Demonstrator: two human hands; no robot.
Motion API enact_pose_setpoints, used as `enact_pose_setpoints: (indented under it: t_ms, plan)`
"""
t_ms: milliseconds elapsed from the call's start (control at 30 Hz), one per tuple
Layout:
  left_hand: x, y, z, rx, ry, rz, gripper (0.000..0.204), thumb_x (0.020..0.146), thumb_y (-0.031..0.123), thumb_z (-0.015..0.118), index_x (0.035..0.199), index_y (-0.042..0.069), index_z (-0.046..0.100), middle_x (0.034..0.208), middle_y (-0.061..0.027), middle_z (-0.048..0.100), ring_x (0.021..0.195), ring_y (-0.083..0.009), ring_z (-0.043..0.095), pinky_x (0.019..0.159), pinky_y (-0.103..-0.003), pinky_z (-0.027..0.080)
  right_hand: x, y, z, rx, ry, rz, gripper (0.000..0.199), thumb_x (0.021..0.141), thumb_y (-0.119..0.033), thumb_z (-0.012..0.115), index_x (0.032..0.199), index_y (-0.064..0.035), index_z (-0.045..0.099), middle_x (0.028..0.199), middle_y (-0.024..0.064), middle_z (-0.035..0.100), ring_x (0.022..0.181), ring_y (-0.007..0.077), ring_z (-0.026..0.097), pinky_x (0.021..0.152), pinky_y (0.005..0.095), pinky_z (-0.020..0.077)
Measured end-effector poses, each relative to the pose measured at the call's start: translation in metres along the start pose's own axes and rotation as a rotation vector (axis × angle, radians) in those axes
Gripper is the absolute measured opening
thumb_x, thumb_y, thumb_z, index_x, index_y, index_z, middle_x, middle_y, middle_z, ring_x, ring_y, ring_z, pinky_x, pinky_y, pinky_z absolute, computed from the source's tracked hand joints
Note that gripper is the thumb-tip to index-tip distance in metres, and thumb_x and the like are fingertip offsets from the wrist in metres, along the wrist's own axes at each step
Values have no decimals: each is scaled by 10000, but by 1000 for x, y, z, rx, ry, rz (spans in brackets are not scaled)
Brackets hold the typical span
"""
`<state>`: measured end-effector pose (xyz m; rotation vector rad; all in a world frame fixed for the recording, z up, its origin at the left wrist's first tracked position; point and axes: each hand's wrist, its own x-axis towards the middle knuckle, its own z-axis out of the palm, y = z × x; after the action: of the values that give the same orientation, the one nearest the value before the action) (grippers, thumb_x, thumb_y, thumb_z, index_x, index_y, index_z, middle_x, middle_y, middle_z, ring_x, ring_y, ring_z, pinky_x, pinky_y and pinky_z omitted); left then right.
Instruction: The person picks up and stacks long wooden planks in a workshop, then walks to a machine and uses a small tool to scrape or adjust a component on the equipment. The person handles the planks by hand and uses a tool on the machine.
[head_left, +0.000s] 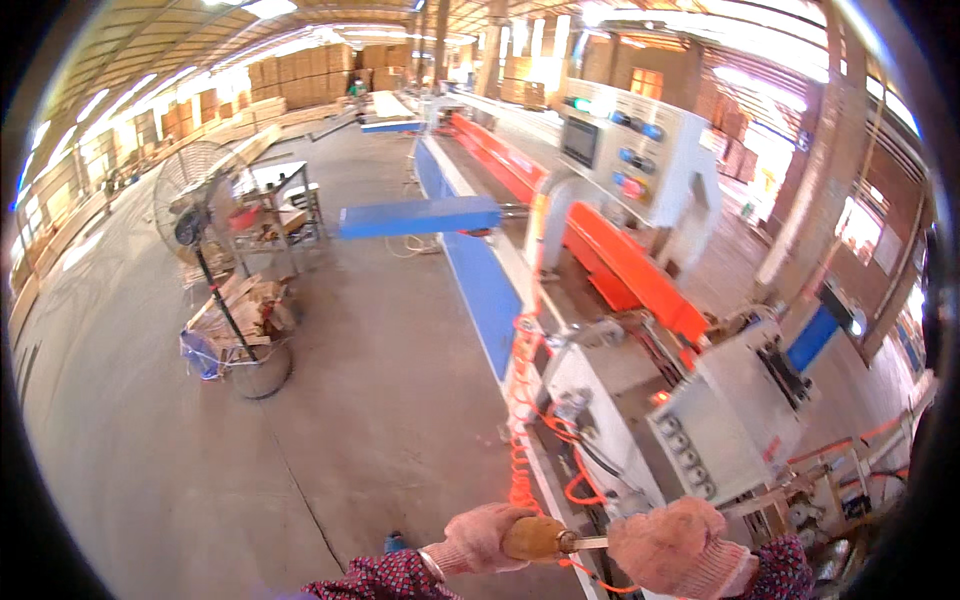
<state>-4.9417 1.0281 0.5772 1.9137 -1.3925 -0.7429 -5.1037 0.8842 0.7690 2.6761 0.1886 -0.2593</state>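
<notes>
Both of my hands wear pale pink knitted gloves, with patterned dark red sleeves at the wrists. My left hand (480, 540) is closed around the butt of a tool's bulbous wooden handle (536, 539). From a narrow collar on that handle, a thin pale shank (588, 543) runs to the right. My right hand (672, 548) is closed over the shank's other end, so the tip is hidden and the tool's exact kind cannot be made out. The tool lies roughly level between my fists, in front of the machine's near end.
A long machine (470, 270) with an orange beam (635, 270) runs ahead. On it are a control panel (625, 150), a blue arm (420, 217) jutting left, a grey box (725, 410) and a coiled orange hose (520, 420). A pedestal fan (190, 225) stands left.
</notes>
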Motion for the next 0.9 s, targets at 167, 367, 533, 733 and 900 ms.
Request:
enact_pose_setpoints:
  t_ms: [167,367,533,733,900]
  plan:
    - [-46,-103,-92,-38,197,-154,497,687,340,764,1131,172,615,1087,-68,641,1052,-279,599,877,-387,498,167,-20,3,107,94,-259,105,711,-227,577,697,-128,542,631,15,525,574,176,588,360,433,373]
    - [-69,-185,-237,24,302,-400,461,678,369,764,1094,206,650,1035,-48,664,1015,-271,612,852,-381,507,354,-23,-31,179,280,-407,79,728,-158,577,732,-94,532,593,36,511,492,189,577,334,441,388]
    - [-54,-284,-312,38,564,-407,466,648,370,795,1059,198,661,1017,-44,670,1001,-268,616,846,-376,507,495,-18,-81,-116,415,-492,97,694,-143,599,672,-89,522,533,51,491,450,201,564,333,440,382]
    - [8,-379,-421,0,574,-474,564,587,351,828,1092,188,636,1056,-42,662,994,-270,624,860,-379,508,671,11,-41,217,210,-537,110,663,-158,606,672,-79,530,522,60,471,421,218,528,339,437,358]
    - [53,-471,-508,135,714,-464,606,557,369,857,1076,155,629,1028,-64,667,964,-267,643,841,-375,519,815,67,-60,153,448,-601,152,742,-141,587,619,-78,523,570,11,513,488,170,524,433,387,424]
